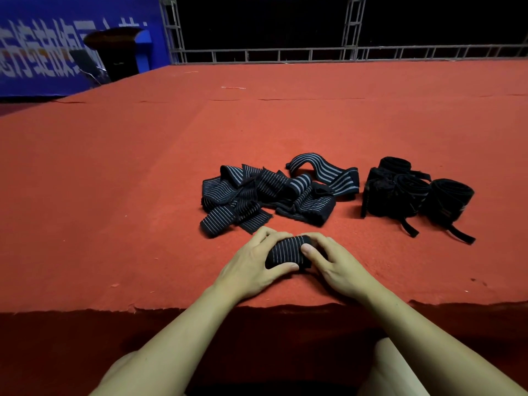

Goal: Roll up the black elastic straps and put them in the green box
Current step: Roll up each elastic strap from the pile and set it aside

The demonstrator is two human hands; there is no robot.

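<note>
A rolled black strap with thin grey stripes (288,250) lies near the front edge of the red carpeted platform (143,181). My left hand (254,267) grips its left end, thumb under the front. My right hand (334,261) grips its right end, thumb pressed on top. Behind them lies a loose pile of unrolled striped black straps (257,192), with one wide-striped strap (328,172) arching at its back right. The green box is not in view.
Several plain black rolled wraps (414,192) with loose tails sit to the right of the pile. The platform's ragged front edge (171,308) runs just under my wrists. A metal truss railing (285,52) and a blue banner (43,52) stand far behind.
</note>
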